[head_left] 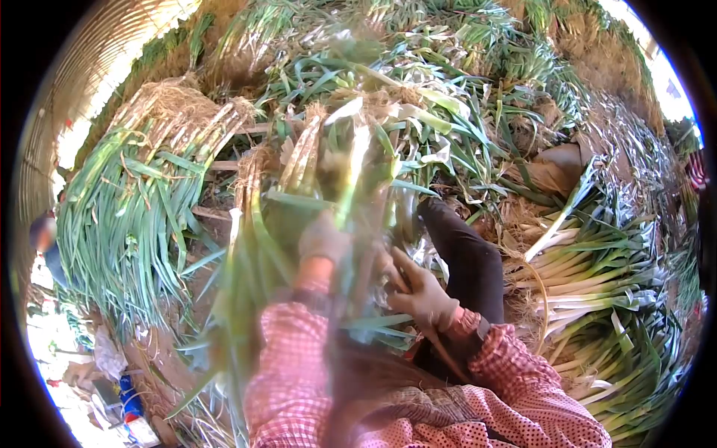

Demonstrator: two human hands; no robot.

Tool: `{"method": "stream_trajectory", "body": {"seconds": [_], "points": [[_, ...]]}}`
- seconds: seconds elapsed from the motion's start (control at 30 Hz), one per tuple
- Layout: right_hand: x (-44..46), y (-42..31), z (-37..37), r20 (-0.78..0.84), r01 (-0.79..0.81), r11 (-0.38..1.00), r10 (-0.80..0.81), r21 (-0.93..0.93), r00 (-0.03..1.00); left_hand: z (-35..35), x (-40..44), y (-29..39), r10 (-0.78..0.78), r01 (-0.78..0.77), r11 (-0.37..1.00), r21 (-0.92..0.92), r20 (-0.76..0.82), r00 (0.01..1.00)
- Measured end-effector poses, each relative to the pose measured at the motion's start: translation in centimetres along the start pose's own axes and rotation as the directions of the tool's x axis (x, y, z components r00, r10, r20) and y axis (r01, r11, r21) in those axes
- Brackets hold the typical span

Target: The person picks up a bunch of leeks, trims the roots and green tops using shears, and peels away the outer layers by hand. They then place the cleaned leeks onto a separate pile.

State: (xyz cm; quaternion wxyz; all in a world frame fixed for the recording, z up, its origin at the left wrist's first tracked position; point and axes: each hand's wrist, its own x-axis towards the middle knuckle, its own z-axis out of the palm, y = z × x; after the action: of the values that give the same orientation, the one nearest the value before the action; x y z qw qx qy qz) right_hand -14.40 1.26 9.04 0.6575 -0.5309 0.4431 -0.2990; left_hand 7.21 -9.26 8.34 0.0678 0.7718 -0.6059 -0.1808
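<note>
Gloved and blurred by motion, my left hand (325, 237) is over green onion leaves in the middle of the view. A peeled stalk with a white shank (358, 153) rises just beyond it; the blur hides whether the fingers hold it. My right hand (422, 291), also gloved, is to the right and nearer my body, its fingers bent around a thin brown stick-like thing. Unpeeled onions with brown roots (302, 153) lie just past my left hand.
A large pile of rooted green onions (142, 194) lies at the left. Cleaned white-stemmed onions (575, 284) are stacked at the right. Loose leaves (448, 89) cover the ground ahead. A blue object (131, 399) lies at the lower left. Part of another person (48, 246) shows at the left edge.
</note>
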Motion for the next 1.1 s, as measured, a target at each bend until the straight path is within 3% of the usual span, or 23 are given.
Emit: {"method": "stream_trajectory", "body": {"seconds": [0.07, 0.1, 0.17, 0.27, 0.3, 0.37, 0.47, 0.7, 0.73, 0.87, 0.97, 1.1], "points": [[0.5, 0.6, 0.1, -0.014, 0.073, 0.995, -0.072, 0.062, 0.997, 1.1, 0.3, 0.3, -0.057, 0.057, 0.994, 0.096, -0.001, 0.998], [-0.1, 0.0, -0.2, 0.045, 0.0, 0.997, 0.004, -0.079, 0.999, 1.9, 0.4, -0.3, -0.032, 0.033, 0.992, 0.119, -0.009, 0.999], [0.7, 2.4, 1.0, 0.027, 0.131, 0.991, -0.13, -0.013, 0.991, 2.4, -0.1, -0.7, -0.009, 0.006, 0.99, 0.142, 0.015, 1.0], [5.0, 3.3, 0.5, -0.037, 0.139, 0.978, -0.147, -0.153, 0.988, 2.5, -0.7, -1.3, 0.026, -0.02, 0.989, 0.148, -0.038, 0.999], [6.5, 3.1, -0.2, 0.04, 0.015, 0.996, -0.012, -0.083, 0.999, 2.6, -0.9, -1.5, 0.022, -0.018, 0.989, 0.149, -0.021, 1.0], [5.8, 0.6, -0.4, 0.133, -0.021, 0.997, 0.012, 0.067, 0.991, 2.5, -0.8, -1.6, 0.027, -0.027, 0.986, 0.162, 0.006, 1.0], [2.0, 0.4, 1.3, 0.068, -0.078, 0.974, 0.065, 0.214, 0.996, 2.8, -0.8, -1.5, 0.036, -0.035, 0.979, 0.202, 0.0, 0.999], [1.0, -0.9, 0.5, 0.205, -0.163, 0.927, 0.097, 0.337, 0.974, 4.6, -0.8, -2.6, 0.119, -0.106, 0.944, 0.312, -0.025, 0.993], [1.6, 0.4, 0.3, 0.199, -0.136, 0.96, 0.088, 0.245, 0.976, 4.2, -1.1, -2.3, 0.117, -0.107, 0.951, 0.291, -0.015, 0.993], [1.6, -0.7, 0.7, 0.14, -0.14, 0.975, 0.117, 0.174, 0.983, 3.8, -1.1, -2.2, 0.086, -0.074, 0.961, 0.268, -0.034, 0.996], [1.1, 1.7, 1.1, 0.09, -0.109, 0.942, 0.084, 0.317, 0.992, 4.3, -0.5, -2.5, 0.049, -0.046, 0.955, 0.292, -0.002, 0.999], [6.7, 3.5, 0.3, -0.045, 0.017, 0.999, -0.015, 0.041, 0.999, 3.1, -0.4, -1.6, 0.022, -0.035, 0.973, 0.227, 0.057, 0.998]]}}
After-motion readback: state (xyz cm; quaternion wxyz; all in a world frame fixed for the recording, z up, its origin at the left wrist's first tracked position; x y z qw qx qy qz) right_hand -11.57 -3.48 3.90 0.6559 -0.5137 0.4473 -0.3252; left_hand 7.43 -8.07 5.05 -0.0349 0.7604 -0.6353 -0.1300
